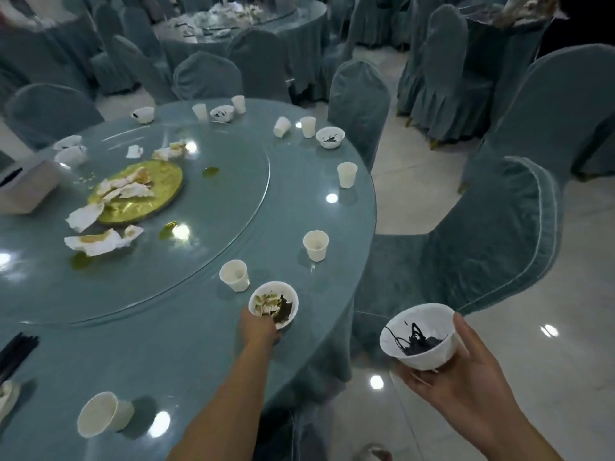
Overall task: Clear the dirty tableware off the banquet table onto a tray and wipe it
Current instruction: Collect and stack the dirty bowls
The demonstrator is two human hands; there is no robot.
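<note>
Plainly both grips are clamped: left hand point(261, 329) on the scrap bowl point(273, 304) near the worktop point(199, 344) edge, right hand point(466, 377) holding the sauce-streaked bowl point(417, 337) over the floor point(582, 311); tilting either could spill dregs.

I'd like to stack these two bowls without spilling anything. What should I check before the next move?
1. Right hand has the dark-smeared bowl: ok, fingers underneath, thumb at the rim.
2. Left hand has a grip on the bowl of scraps: cannot tell, its fingers are hidden.
3. Bowl of scraps upright: ok, it stands on the table near the edge.
4. Paper cup out of the way: ok, beside the bowl, not touching.
5. Tray ready: cannot tell, none in view.
</note>
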